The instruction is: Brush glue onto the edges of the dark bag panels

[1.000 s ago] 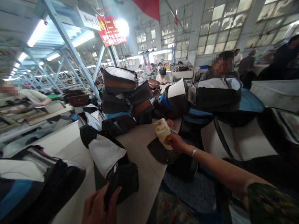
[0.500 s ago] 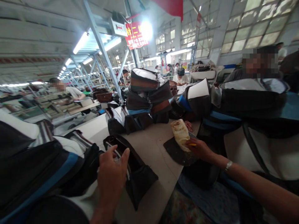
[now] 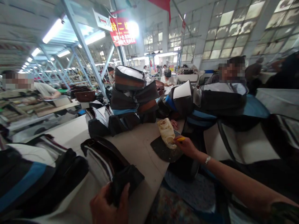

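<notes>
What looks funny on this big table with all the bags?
A pale rolled thing, maybe food, sits on a dark flat piece on the table. It looks odd among the bags. The right hand, holding a yellow marker, is right beside it.

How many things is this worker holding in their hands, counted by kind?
Yellow marker in the right hand: 1
Black-and-white bag in the left hand: 1
Total: 2

Bright fluoresc. tubes, warped edges
</notes>
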`<move>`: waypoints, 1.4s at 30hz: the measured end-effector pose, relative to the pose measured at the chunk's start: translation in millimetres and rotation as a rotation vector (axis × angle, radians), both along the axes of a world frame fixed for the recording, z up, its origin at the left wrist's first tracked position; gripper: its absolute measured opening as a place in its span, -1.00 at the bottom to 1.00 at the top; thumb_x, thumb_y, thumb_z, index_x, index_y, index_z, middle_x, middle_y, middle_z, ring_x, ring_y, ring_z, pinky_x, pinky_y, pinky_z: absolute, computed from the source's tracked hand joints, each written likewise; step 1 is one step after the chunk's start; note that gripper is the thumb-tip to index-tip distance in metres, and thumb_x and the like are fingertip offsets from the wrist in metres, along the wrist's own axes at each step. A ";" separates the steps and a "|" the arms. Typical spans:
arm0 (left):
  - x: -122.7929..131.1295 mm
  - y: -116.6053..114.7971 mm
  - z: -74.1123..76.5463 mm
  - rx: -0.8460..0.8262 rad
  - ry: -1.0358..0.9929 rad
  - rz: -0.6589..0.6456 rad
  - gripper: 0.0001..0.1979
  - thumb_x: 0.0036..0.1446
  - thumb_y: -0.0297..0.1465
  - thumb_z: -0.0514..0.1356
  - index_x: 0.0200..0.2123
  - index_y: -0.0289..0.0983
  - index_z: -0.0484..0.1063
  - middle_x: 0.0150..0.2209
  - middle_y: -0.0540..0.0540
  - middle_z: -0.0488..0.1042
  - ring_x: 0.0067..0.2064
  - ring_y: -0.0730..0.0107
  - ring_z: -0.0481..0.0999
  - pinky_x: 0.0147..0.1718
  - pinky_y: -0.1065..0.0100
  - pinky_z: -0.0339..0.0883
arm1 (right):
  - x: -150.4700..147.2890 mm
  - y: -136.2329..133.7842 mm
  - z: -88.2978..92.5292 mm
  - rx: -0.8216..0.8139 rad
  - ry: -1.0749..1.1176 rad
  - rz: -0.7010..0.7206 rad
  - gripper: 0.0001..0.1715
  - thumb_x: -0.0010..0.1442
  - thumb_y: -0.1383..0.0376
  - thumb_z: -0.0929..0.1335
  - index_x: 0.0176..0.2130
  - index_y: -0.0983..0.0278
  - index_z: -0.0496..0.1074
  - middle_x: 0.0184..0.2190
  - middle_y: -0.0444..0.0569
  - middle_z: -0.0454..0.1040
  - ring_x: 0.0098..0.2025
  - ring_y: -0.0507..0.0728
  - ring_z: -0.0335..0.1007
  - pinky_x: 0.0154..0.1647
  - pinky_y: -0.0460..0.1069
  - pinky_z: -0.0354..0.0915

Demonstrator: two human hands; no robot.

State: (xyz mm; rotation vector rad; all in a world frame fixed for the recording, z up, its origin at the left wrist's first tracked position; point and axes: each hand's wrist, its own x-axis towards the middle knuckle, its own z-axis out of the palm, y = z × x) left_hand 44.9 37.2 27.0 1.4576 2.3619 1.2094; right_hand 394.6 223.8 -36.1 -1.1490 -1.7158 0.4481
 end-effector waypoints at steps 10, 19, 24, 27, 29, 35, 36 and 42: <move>-11.3 17.5 5.5 0.192 0.121 -0.034 -0.48 0.12 0.05 0.12 -0.09 -0.24 0.48 -0.18 -0.16 0.47 -0.20 0.15 0.50 -0.19 0.19 0.42 | -0.6 0.1 7.2 0.033 -0.072 0.024 -0.69 0.26 0.08 0.36 -0.32 0.26 0.52 -0.38 0.01 0.56 -0.35 0.16 0.49 -0.27 0.01 0.41; -12.5 9.4 49.4 0.151 -0.064 -0.170 -0.63 0.09 -0.03 0.23 -0.18 -0.13 0.59 -0.19 -0.02 0.55 -0.21 0.25 0.56 -0.15 0.30 0.42 | -3.5 -17.4 25.0 0.042 -0.095 0.070 -0.62 0.26 0.03 0.35 -0.38 0.25 0.51 -0.44 0.00 0.54 -0.42 0.17 0.46 -0.37 0.01 0.38; -1.9 10.9 63.8 0.171 -0.194 -0.259 -0.67 0.10 -0.07 0.26 -0.20 -0.14 0.61 -0.24 0.01 0.55 -0.23 0.29 0.55 -0.18 0.34 0.41 | -29.9 -33.9 88.9 0.093 -0.019 0.077 -0.65 0.31 0.04 0.34 -0.28 0.25 0.51 -0.37 0.01 0.54 -0.30 0.19 0.49 -0.24 0.03 0.41; 0.2 16.1 64.4 0.176 -0.210 -0.333 -0.68 0.10 -0.10 0.27 -0.18 -0.14 0.62 -0.25 0.01 0.56 -0.23 0.29 0.56 -0.19 0.34 0.42 | -62.8 -58.5 148.5 0.164 0.077 0.195 -0.75 0.32 0.11 0.38 -0.25 0.24 0.50 -0.34 -0.03 0.51 -0.24 0.16 0.46 -0.19 0.02 0.39; 1.6 19.3 64.6 0.159 -0.228 -0.357 -0.68 0.10 -0.11 0.27 -0.15 -0.14 0.62 -0.24 0.01 0.57 -0.21 0.29 0.56 -0.19 0.34 0.43 | -89.5 -74.7 181.2 0.227 0.174 0.391 -0.85 0.33 0.19 0.38 -0.22 0.23 0.49 -0.30 -0.05 0.51 -0.27 0.11 0.45 -0.26 -0.02 0.38; 3.7 20.1 69.7 0.147 -0.263 -0.436 -0.71 0.11 -0.14 0.27 -0.19 -0.18 0.63 -0.26 -0.01 0.57 -0.21 0.28 0.56 -0.19 0.35 0.43 | -150.2 -90.6 209.4 0.346 0.064 0.729 -0.95 0.31 0.31 0.39 -0.20 0.26 0.46 -0.33 -0.05 0.50 -0.28 0.09 0.45 -0.22 -0.01 0.40; 2.2 19.6 70.4 0.147 -0.269 -0.443 -0.71 0.11 -0.15 0.27 -0.20 -0.18 0.62 -0.27 -0.01 0.56 -0.22 0.29 0.55 -0.19 0.36 0.43 | -152.3 -89.3 208.0 0.362 0.021 0.751 -0.95 0.31 0.31 0.38 -0.20 0.26 0.45 -0.34 -0.05 0.50 -0.29 0.09 0.45 -0.22 0.00 0.40; -17.0 19.2 71.5 0.135 -0.329 -0.429 -0.69 0.12 -0.14 0.28 -0.15 -0.18 0.61 -0.23 -0.01 0.55 -0.19 0.30 0.55 -0.18 0.38 0.39 | -118.7 -73.6 199.3 0.428 -0.310 0.722 -0.97 0.33 0.33 0.36 -0.21 0.25 0.44 -0.33 -0.04 0.53 -0.25 0.12 0.45 0.05 0.13 0.37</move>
